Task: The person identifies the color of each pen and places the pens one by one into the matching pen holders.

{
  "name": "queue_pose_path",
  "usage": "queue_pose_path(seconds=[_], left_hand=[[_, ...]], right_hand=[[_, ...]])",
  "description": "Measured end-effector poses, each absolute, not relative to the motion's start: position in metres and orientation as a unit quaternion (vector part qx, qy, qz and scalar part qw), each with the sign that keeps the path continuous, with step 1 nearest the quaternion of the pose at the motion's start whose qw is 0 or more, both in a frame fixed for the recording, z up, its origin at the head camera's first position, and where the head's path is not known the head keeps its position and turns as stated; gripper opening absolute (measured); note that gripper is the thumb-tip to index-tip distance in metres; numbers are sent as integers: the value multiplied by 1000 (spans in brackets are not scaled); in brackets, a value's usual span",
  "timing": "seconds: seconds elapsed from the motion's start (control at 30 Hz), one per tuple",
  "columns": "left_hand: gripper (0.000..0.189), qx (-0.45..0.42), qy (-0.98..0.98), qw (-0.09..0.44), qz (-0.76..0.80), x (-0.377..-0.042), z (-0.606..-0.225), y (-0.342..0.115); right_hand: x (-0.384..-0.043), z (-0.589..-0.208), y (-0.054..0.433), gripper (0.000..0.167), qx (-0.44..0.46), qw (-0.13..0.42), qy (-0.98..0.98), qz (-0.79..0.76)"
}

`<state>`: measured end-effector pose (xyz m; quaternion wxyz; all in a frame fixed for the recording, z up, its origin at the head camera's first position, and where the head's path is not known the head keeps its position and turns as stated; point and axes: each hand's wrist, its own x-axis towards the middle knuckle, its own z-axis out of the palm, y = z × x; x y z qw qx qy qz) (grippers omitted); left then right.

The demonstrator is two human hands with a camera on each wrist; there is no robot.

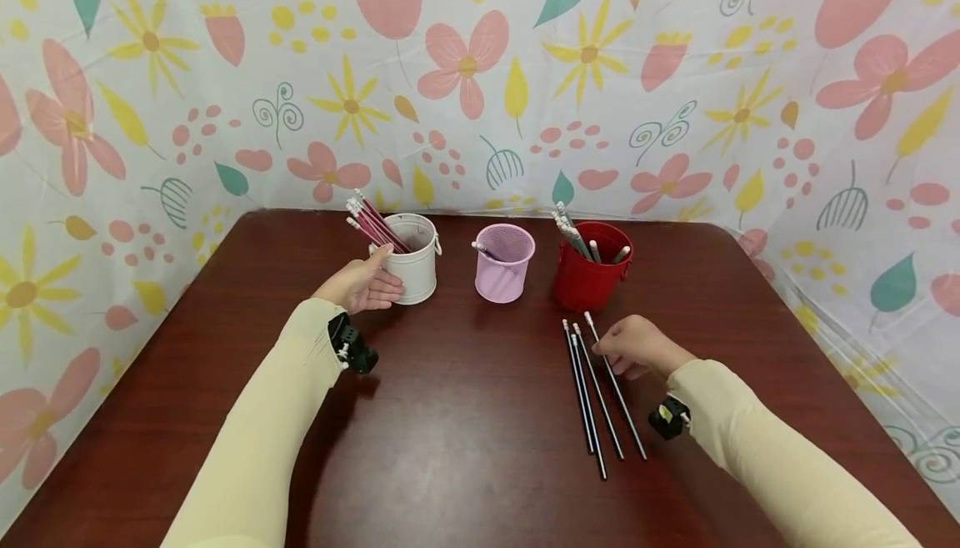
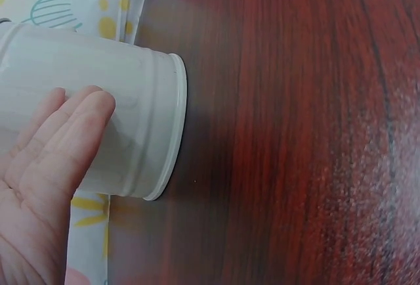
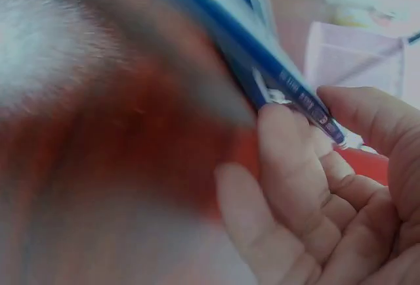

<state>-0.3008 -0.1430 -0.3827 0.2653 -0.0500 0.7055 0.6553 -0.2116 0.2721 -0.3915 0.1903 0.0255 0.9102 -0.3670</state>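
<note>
My left hand [image 1: 366, 286] is at the left side of a white bucket [image 1: 417, 275], its straight fingers [image 2: 82, 124] laid along the wall and the thumb up by the rim. Dark pink pencils [image 1: 369, 218] with white erasers lean out of that bucket. Over on the right, my right hand [image 1: 636, 348] pinches a dark pencil [image 1: 627, 414] near its eraser end, between thumb and index finger. A shiny blue pencil [image 3: 262, 45] shows in this grip in the right wrist view. Three more dark pencils [image 1: 587, 394] lie on the table just left of it, erasers toward the back.
A pink mesh cup [image 1: 501, 281] holding a dark pencil [image 1: 487, 251] stands between the white bucket and a red bucket [image 1: 585, 285]. Several grey-green pencils [image 1: 572, 235] stick out of the red one. Flowered cloth [image 1: 465, 148] hangs behind the brown table [image 1: 450, 431].
</note>
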Motion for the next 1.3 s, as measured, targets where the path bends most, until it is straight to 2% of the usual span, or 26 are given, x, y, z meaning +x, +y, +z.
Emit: queue_pose_path(seconds=[0.23,0.3,0.8,0.97,1.1,1.3], left_hand=[[82,-53,708,266,653,-299,-381,-145],[82,-53,707,266,654,-299,-381,-145],[83,-58,708,269,650,-297,-382,-146],[83,-58,708,269,651,-297,-382,-148],[83,-63,712,258,650,-298,-382,-150],[81,-53,708,254,657,-300,-383,-145]], right_hand=[[-211,-370,274,44,-7,137,874,-466],[-210,-363,273,46,-26,110,870,-480],[-203,-296,227,36,-150,-81,832,-528],[-212,-273,200,30,-167,-152,808,-545],[-224,-268,175,25,-186,-182,732,-630],[-238,-262,148,27,-198,-264,684,-650]])
